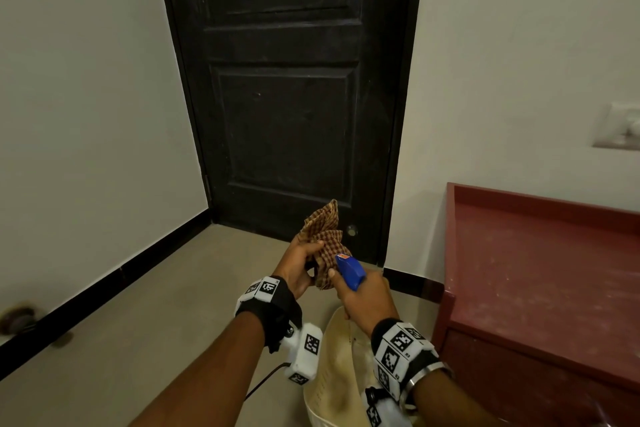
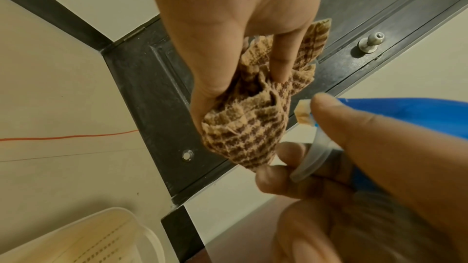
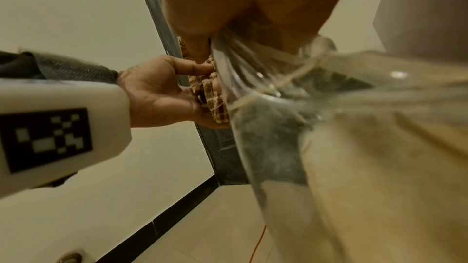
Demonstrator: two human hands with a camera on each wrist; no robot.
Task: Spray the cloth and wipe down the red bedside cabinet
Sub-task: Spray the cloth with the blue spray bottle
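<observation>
Dim, even indoor light with a greenish-grey cast in the head view — the black door (image 1: 287, 97) swallows detail, and straight edges bow toward the frame borders. Both wrist views run warm and soft; the clear spray bottle (image 3: 329, 127) at lower right is badly blurred, with small glints.

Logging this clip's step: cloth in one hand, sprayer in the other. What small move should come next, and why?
Probably squeeze the trigger: the right hand aims the spray bottle nozzle close to the checked cloth bunched in the left hand, while the red cabinet top looks dusty, unwiped.
</observation>
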